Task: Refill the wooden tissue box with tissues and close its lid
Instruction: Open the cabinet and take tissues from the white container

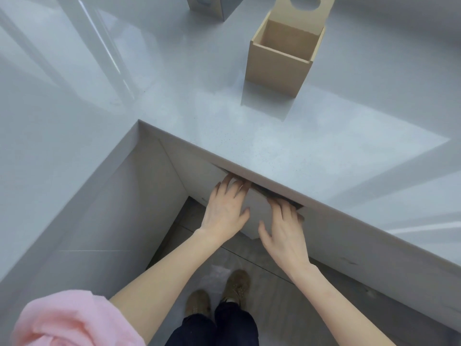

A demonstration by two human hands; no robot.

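The wooden tissue box [277,68] stands open and empty on the grey countertop [274,136], its lid [303,11] with a round hole raised behind it. Below the counter's front edge, my left hand [225,208] and my right hand [287,233] both reach to the top of a white drawer front [257,208]. Their fingertips go into the dark gap under the counter lip and are partly hidden there. No tissues are in view.
A grey box-like object [207,6] stands at the back of the counter, left of the tissue box. The counter forms an L around me, with white cabinet fronts [117,208] to the left. My shoes [217,295] stand on the tiled floor.
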